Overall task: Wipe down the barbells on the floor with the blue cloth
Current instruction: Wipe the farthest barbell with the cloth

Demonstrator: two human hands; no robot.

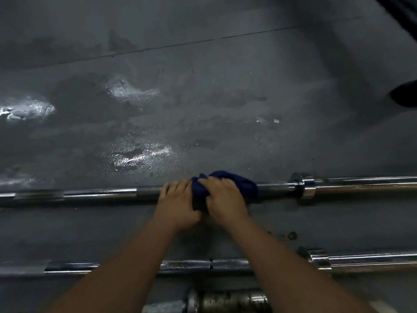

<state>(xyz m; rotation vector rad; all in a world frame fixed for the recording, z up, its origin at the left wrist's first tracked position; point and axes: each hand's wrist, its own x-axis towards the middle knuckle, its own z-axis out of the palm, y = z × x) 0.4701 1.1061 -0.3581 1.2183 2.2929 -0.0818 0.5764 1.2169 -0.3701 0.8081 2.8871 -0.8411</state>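
On floor (225, 86), grey with wet sheen: 3 bars in view, all lying left-right and parallel. Far barbell (90, 194) and near barbell (203, 265) run across the whole view. A third bar (225, 301) shows only as a dull stub at the bottom edge between the forearms.

1 blue cloth (234, 181), bunched, wrapped over the far barbell's shaft just left of its collar (304, 187). Both hands are on that bar, side by side and touching.
- Right hand (223, 199): on top of the cloth, fingers (216, 181) close together and curled over it, clamping cloth to bar.
- Left hand (178, 204): fingers (178, 185) close together, curled over bare shaft right at the cloth's left end. Blur here, so whether it also pinches the cloth edge can't be told. Thumbs are hidden on both.

Near barbell is untouched and passes under both forearms, with 1 collar (318, 258) visible at the right.

Other items:
- 1 small ring (293, 235) loose on the floor between the two barbells.
- 1 dark object (406, 96) at the right edge, cut off, identity unclear.
- 1 thin seam (180, 45) across the floor.
- 3 larger glare patches (140, 154) on the wet surface beyond the far barbell.
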